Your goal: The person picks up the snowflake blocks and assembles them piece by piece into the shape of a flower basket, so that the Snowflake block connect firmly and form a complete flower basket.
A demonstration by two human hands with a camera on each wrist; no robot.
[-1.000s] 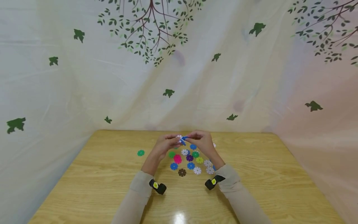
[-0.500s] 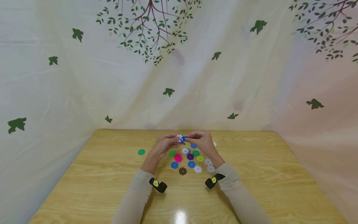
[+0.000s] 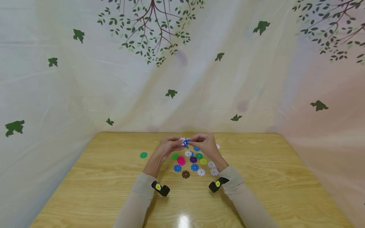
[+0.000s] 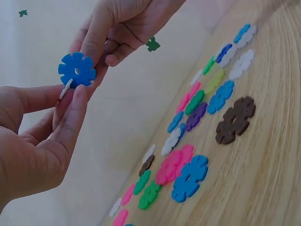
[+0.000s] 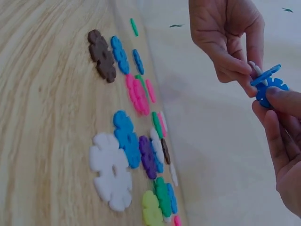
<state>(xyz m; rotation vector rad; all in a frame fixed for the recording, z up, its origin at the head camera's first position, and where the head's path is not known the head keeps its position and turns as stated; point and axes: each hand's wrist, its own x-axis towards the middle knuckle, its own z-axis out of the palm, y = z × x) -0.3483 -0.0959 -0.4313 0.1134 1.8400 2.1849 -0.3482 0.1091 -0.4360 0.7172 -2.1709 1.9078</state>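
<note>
Above the far part of the table, both hands meet at a small cluster of notched, flower-shaped plastic discs. My left hand (image 3: 165, 148) pinches the white disc (image 4: 66, 88), seen edge-on in the left wrist view. A blue disc (image 5: 266, 74) sits slotted against that white one. With thumb and fingers my right hand (image 3: 207, 146) pinches a second blue disc (image 5: 276, 88), which meets the first at an angle in the right wrist view. Its lower part is hidden behind the right thumb. From the left wrist side, one blue disc (image 4: 76, 69) shows face-on, with the right fingers behind it.
Several loose discs lie on the wooden table (image 3: 99, 190) below the hands, among them a brown disc (image 3: 186, 174), a pink disc (image 3: 181, 161) and a purple disc (image 3: 193, 159). One green disc (image 3: 143, 155) lies apart at left. A printed cloth (image 3: 137, 95) hangs behind.
Both hands stay almost in place, still gripping the discs. The blue discs between the fingers have turned slightly. Nothing on the table has been moved.
</note>
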